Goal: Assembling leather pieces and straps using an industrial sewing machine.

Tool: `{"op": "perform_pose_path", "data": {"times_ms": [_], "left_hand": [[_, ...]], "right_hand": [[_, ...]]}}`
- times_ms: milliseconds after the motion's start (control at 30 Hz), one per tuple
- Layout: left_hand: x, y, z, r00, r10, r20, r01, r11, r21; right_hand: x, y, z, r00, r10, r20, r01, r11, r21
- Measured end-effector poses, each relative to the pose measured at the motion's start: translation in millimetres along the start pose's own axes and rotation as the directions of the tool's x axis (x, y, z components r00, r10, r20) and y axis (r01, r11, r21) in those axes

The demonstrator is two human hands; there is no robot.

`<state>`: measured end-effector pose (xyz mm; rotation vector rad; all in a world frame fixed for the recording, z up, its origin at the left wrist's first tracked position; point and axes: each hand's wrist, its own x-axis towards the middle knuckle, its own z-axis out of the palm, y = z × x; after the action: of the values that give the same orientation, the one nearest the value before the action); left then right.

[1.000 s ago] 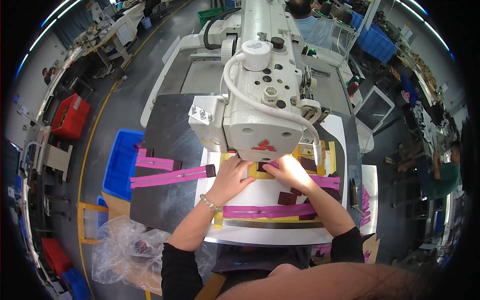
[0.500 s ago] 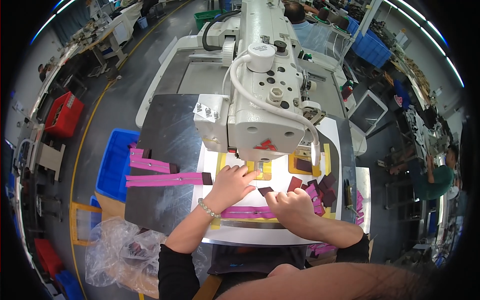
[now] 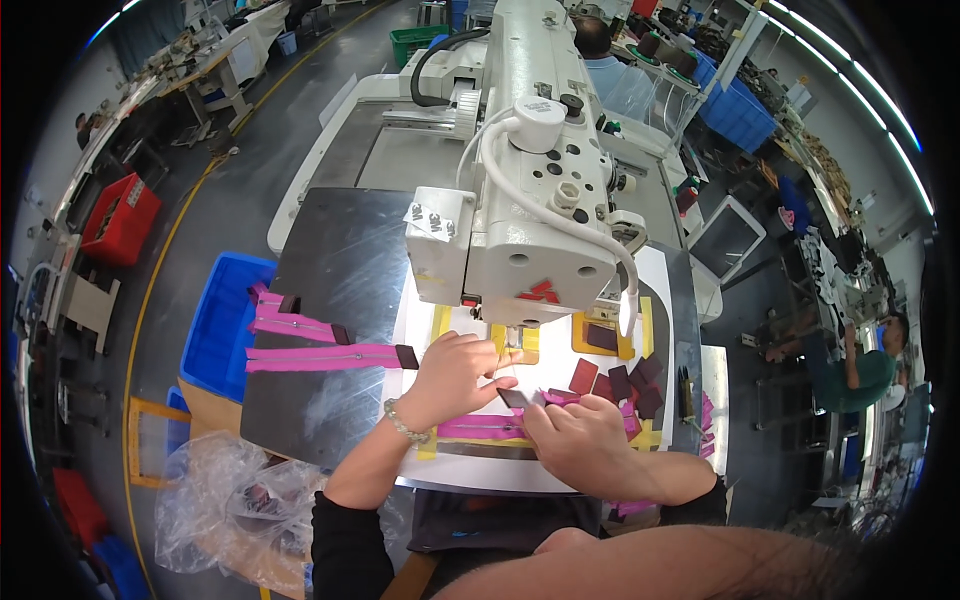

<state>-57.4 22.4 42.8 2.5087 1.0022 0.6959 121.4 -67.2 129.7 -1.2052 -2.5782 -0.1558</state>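
Note:
A small dark maroon patch (image 3: pixel 513 398) with a pale edge lies between my hands above the white work sheet. My right hand (image 3: pixel 585 440) is closed, thumb and fingers pinched at the patch's right end. My left hand (image 3: pixel 450 375) rests palm down with thumb and forefinger apart. Its thumb tip reaches the patch, and its forefinger lies by the yellow-edged plate (image 3: pixel 520 352) under the sewing machine head (image 3: pixel 540 250). Below the hands runs a pink zipper strip (image 3: pixel 478 427), its right part hidden by my right hand.
Pink zippers with dark ends (image 3: pixel 330 358) lie on the metal table (image 3: pixel 330 240) at left, beside a blue bin (image 3: pixel 215 335). More maroon patches (image 3: pixel 640 375) are piled at right, near a yellow-edged template (image 3: pixel 600 345). A clear plastic bag (image 3: pixel 240 500) sits low at left.
The patch and my right hand have moved slightly left and toward me, bringing the patch to my left thumb. Pink material now shows just behind my right fingers.

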Motion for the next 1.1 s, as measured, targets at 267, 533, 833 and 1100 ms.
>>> {"op": "perform_pose_path", "data": {"times_ms": [267,533,833,1100], "left_hand": [[-4,-16,-24,0.924,0.033,0.380,0.317,0.489,-0.813],[-2,-14,-23,0.853,-0.021,0.522,0.492,0.371,-0.788],[-1,-12,-29,0.827,-0.087,0.555,0.548,0.343,-0.763],[-1,-15,-31,0.840,-0.124,0.527,0.530,0.393,-0.752]], "right_hand": [[-37,-8,48,0.727,0.110,0.678,-0.499,-0.593,0.632],[-44,-37,82,0.773,0.180,0.608,-0.469,-0.483,0.739],[-43,-39,91,0.785,0.248,0.568,-0.410,-0.480,0.775],[-41,-37,99,0.775,0.265,0.574,-0.354,-0.570,0.742]]}}
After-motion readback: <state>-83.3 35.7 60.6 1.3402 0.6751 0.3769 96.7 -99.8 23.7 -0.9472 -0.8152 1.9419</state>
